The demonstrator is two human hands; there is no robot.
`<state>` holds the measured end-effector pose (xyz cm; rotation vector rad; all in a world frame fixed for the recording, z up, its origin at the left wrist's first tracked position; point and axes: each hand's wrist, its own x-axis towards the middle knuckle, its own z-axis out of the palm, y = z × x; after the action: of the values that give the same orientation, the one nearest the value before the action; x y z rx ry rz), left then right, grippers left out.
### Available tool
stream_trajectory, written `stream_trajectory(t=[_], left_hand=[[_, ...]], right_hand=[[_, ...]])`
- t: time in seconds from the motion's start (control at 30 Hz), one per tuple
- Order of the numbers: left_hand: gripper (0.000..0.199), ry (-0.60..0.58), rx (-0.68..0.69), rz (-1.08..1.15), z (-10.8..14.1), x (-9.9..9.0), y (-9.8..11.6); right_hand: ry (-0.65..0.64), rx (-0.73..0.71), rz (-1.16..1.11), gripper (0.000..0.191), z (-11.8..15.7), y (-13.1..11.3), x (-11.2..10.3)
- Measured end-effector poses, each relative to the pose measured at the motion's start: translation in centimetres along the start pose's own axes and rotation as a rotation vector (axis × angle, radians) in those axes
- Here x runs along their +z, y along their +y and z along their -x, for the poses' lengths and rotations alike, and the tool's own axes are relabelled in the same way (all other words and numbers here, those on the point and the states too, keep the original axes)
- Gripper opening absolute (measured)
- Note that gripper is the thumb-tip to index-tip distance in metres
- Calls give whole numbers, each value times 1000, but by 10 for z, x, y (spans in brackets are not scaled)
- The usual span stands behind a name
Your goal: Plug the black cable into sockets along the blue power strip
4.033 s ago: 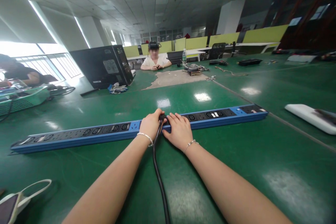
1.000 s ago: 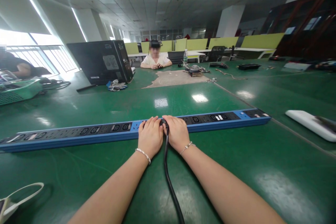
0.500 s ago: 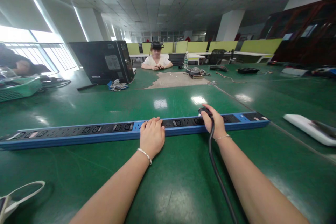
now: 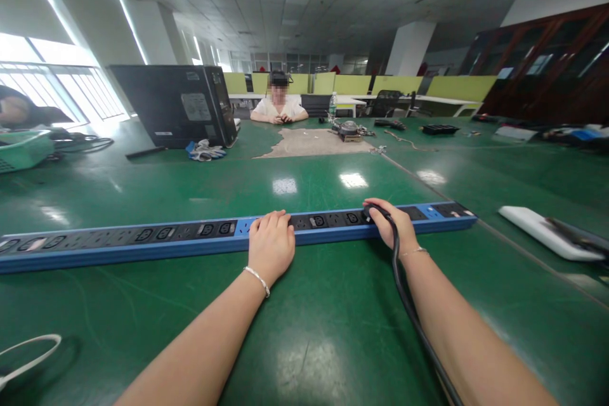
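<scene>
A long blue power strip [image 4: 176, 246] with black socket faces lies across the green table. My left hand [image 4: 271, 244] grips it near the middle, the fingers closed over its top. In my right hand [image 4: 396, 228] is a black power plug [image 4: 372, 211], pinched between thumb and fingers and held down against the sockets right of centre. Its thick black cable [image 4: 404, 292] runs from the hand toward me along my right forearm. The plug's prongs are hidden, so I cannot tell how deep it sits.
Right of the strip is a white, flat object [image 4: 533, 231] with a dark thing on it. A black computer case [image 4: 176, 108] and gloves [image 4: 205, 151] stand beyond. A green basket [image 4: 26, 151] is far left; a white cable [image 4: 35, 358] lies near left. A person [image 4: 278, 104] sits opposite.
My right hand has lowered the plug onto the strip's socket face, and the cable has swung right. My left hand keeps its place on the strip. The view has shifted slightly.
</scene>
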<state>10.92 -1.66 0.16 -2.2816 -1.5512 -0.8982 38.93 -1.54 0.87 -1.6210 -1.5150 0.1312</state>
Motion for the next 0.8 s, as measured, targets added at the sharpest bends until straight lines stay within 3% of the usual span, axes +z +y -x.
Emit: stream_trajectory(t=[0.27, 0.63, 0.8], left_hand=[[29, -6, 7, -9, -1, -1, 0], [29, 0, 4, -26, 1, 0, 1], [30, 8, 16, -30, 1, 1, 0]], right_hand=[[25, -47, 50, 30, 6, -1, 1], [-25, -219, 233, 34, 9, -4, 2], [28, -234, 279, 36, 14, -3, 3]])
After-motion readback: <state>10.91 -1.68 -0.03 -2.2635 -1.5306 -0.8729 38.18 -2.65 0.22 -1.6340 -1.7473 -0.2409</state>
